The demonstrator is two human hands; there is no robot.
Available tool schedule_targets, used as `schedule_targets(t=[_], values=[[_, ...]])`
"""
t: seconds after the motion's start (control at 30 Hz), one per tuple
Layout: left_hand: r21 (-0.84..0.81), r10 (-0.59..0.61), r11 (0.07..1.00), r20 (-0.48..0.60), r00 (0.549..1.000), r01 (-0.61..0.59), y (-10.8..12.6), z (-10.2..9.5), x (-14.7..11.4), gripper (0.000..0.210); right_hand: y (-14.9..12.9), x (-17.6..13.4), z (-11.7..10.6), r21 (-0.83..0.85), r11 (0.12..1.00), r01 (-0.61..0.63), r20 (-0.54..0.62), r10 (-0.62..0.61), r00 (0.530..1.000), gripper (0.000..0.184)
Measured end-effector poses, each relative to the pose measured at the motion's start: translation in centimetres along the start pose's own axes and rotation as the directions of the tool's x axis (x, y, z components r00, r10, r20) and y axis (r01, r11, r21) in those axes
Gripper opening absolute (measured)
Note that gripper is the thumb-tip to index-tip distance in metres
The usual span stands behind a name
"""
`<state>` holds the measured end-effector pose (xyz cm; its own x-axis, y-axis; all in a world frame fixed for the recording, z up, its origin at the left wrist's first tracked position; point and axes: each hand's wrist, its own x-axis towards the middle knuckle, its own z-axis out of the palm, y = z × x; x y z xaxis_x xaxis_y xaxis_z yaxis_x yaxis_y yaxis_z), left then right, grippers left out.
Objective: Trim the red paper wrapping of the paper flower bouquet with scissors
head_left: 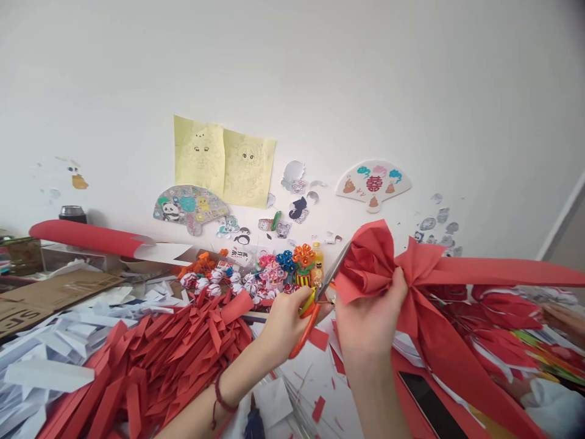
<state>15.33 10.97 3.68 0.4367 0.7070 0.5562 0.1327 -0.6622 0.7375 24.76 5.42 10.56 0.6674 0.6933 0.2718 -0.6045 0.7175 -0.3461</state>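
Observation:
My left hand (290, 320), with a dark red cord on its wrist, is closed round scissors (312, 312) with orange and yellow handles. Their blades point up and right, against the left edge of a large red paper flower (368, 259). Pinched at its base, the flower is held up by my right hand (372, 320). To the right of that hand, folded red paper (420, 268) spreads out, with one long strip running right and another hanging down. Whether the blades are cutting the paper, I cannot tell.
Red paper strips (155, 366) and white strips (41, 372) are heaped at left. A black phone (429, 405) and a dark blue-handled tool (254, 421) lie near me. Small craft flowers (286, 265) line the wall. Another person's hand (567, 320) is at far right.

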Motion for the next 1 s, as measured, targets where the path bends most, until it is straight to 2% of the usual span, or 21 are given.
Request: schedule_targets(t=[0.13,0.23,0.43,0.67,0.83,1.0], values=[[-0.065,-0.045,0.997,-0.042,0.998,0.042,-0.1,-0.3,0.1,0.033,0.0,0.2,-0.3,0.029,0.999,-0.017,0.001,0.017,1.000,0.028],[-0.034,-0.024,0.999,-0.056,0.998,0.022,0.0,-0.8,0.1,0.028,0.0,0.4,-0.4,0.032,0.999,-0.016,-0.015,0.017,1.000,0.029],[-0.010,0.015,1.000,-0.001,1.000,-0.015,0.1,-0.5,-0.1,0.026,0.1,0.5,-0.4,0.018,1.000,0.003,-0.017,-0.003,1.000,0.031],[-0.041,-0.041,0.998,-0.133,0.990,0.036,0.3,-0.9,0.5,0.030,-0.1,0.5,-0.2,-0.006,1.000,-0.014,-0.018,0.014,1.000,0.031],[-0.183,-0.038,0.983,-0.211,0.977,-0.002,1.3,-2.5,0.4,0.022,-0.2,0.5,-0.1,-0.140,0.989,0.053,0.006,-0.053,0.999,0.030],[-0.163,-0.045,0.987,-0.300,0.953,-0.005,3.0,-4.6,0.3,0.024,-0.7,0.3,0.1,-0.342,0.939,-0.020,0.110,0.062,0.992,0.028]])
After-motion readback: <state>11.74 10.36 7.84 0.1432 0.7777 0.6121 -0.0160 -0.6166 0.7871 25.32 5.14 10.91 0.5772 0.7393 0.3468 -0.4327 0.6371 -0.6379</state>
